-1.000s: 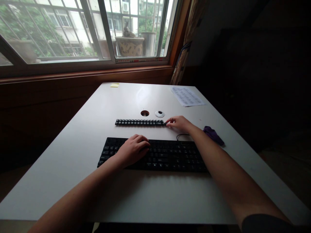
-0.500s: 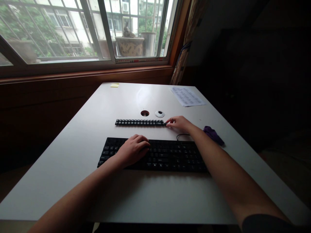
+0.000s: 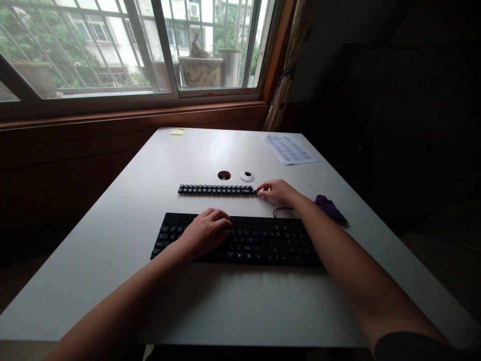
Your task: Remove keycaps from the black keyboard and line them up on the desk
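A black keyboard (image 3: 263, 243) lies across the white table (image 3: 112, 240) in front of me. My left hand (image 3: 205, 231) rests on its left half, fingers curled down onto the keys. Beyond the keyboard, several loose black keycaps (image 3: 216, 189) form one straight row. My right hand (image 3: 276, 190) is at the row's right end, fingertips pinched together at the last keycap. What the pinch holds is too small to make out.
A round cable hole (image 3: 224, 175) and its white cap (image 3: 247, 176) sit behind the keycap row. A purple cloth (image 3: 329, 208) lies to the right. A printed sheet (image 3: 289, 149) and a yellow sticky note (image 3: 177, 132) lie near the far edge, under the window.
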Motion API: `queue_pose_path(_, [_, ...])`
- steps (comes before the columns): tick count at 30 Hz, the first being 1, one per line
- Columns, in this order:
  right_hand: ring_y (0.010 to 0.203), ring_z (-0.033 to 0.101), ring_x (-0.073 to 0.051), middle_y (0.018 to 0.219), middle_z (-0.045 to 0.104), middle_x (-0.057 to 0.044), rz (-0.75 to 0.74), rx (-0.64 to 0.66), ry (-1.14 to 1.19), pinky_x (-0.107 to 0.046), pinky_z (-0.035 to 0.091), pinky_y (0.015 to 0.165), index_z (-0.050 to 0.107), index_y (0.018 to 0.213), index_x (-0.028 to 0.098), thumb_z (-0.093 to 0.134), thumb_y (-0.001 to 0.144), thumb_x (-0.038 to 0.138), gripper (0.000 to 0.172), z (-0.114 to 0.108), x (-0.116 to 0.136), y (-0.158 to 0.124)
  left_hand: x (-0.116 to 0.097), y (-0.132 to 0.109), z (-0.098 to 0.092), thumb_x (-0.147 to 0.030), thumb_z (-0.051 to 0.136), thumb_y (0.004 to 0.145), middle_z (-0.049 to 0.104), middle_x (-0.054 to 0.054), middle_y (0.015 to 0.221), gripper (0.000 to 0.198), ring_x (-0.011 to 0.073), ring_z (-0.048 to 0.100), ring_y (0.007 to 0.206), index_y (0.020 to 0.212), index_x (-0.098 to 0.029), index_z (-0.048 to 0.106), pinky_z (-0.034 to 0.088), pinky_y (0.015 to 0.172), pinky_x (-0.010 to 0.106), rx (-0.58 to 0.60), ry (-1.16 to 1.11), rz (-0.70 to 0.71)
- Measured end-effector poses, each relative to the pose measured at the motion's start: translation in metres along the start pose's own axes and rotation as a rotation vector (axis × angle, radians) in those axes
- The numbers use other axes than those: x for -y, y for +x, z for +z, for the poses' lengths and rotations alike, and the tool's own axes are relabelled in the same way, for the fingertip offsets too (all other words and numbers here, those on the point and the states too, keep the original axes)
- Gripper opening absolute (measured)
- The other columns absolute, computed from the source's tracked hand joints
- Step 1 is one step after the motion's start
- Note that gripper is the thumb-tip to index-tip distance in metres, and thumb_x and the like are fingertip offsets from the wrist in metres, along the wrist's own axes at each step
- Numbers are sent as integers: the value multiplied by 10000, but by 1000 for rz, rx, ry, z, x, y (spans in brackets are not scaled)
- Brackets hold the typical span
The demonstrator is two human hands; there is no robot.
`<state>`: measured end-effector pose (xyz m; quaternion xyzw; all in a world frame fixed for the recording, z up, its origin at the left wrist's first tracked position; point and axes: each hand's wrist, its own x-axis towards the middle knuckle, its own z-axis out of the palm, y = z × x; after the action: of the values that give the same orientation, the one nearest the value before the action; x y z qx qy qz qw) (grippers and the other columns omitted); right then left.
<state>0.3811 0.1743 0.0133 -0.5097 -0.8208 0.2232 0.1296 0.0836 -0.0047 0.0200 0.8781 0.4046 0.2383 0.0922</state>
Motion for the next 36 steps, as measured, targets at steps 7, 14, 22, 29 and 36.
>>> queue_pose_path(7, [748,631,-169,817,745,-6,-5,3,1,-272,442,710,774,1015,230,688,781,395,298,0,-1,0,0,0,0,-237,579,937,640,67,1141,146,241,565,1069,1064,-228,651,517,925,409,2,-2,3])
queue_pose_path(14, [760,635,-176,842,746,-13,2,0,-5,-269,442,714,765,1056,234,699,762,459,377,-4,1,-2,1,0,0,-229,582,930,640,66,1139,146,240,569,1063,1060,-230,649,521,918,406,0,-1,7])
queue_pose_path(22, [640,590,-166,727,705,-52,10,-230,34,-281,419,649,710,796,174,409,953,535,496,-25,20,-25,1,0,1,-230,580,931,640,68,1132,147,242,568,1066,1060,-235,651,521,914,406,-5,-1,5])
queue_pose_path(29, [688,595,-185,724,667,-57,69,-433,55,-292,416,646,634,753,194,325,970,622,571,-48,53,-75,0,0,0,-248,584,930,640,68,1135,153,242,567,1068,1067,-235,650,519,920,407,1,3,-1])
queue_pose_path(36, [608,598,-187,684,653,-47,167,-411,77,-299,418,592,641,775,219,242,962,677,636,-43,70,-128,0,-1,2,-263,616,907,637,75,1129,172,247,570,1065,1073,-238,652,525,918,421,-21,-5,13])
